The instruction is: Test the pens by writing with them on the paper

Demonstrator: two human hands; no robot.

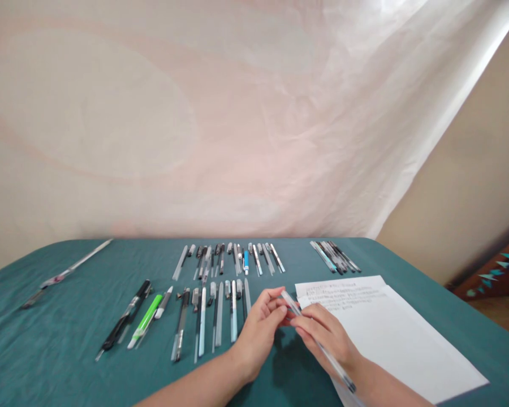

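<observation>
My right hand point(328, 336) grips a clear-barrelled pen point(289, 300) that runs diagonally from near my wrist up to a tip pointing away from me. My left hand point(261, 328) meets it from the left, with its fingertips pinched at the pen's upper end. Both hands hover just above the green tablecloth point(68, 350), at the left edge of a white sheet of paper point(390, 333) that carries a few lines of handwriting near its top.
Rows of several pens point(233, 260) lie side by side in front of my hands, with more point(203, 322) nearer me. A green marker point(146, 319), dark pens point(127, 319) and a long thin stick point(68, 271) lie to the left. Another pen bundle point(335, 257) lies beyond the paper.
</observation>
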